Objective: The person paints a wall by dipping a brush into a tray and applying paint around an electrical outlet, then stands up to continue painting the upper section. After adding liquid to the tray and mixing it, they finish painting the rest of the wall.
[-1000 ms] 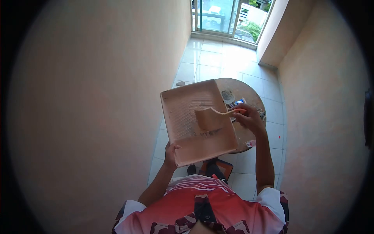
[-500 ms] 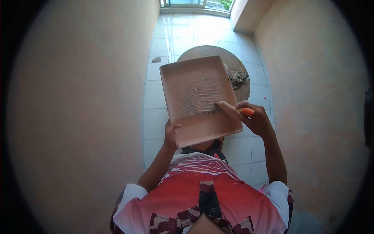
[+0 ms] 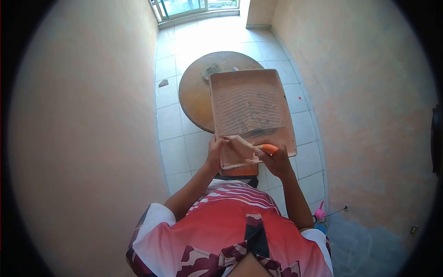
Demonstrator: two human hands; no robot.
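A paint tray point(image 3: 251, 99) with a ribbed slope, coated in peach-coloured paint, is tilted up in front of me. My left hand point(image 3: 215, 152) grips its lower left edge, fingers closed on the rim. In my right hand point(image 3: 276, 161) is a tool with an orange handle end point(image 3: 269, 148), its pale, paint-covered head pointing left over the tray's lower part, close to my left hand. Whether the head touches the tray is hard to tell. A dark, wet-looking band crosses the tray below the ribs.
Behind the tray stands a round brown table point(image 3: 196, 97) with a greyish lump point(image 3: 212, 71) on it. A grey fragment point(image 3: 163, 83) lies on the tiled floor to the left. Walls rise on both sides. A pink object point(image 3: 320, 211) and a cable are at the lower right.
The view has shifted, showing more of the round table on the left. My right hand has moved the tool left and down across the tray, closer to my left hand, which still holds the edge.
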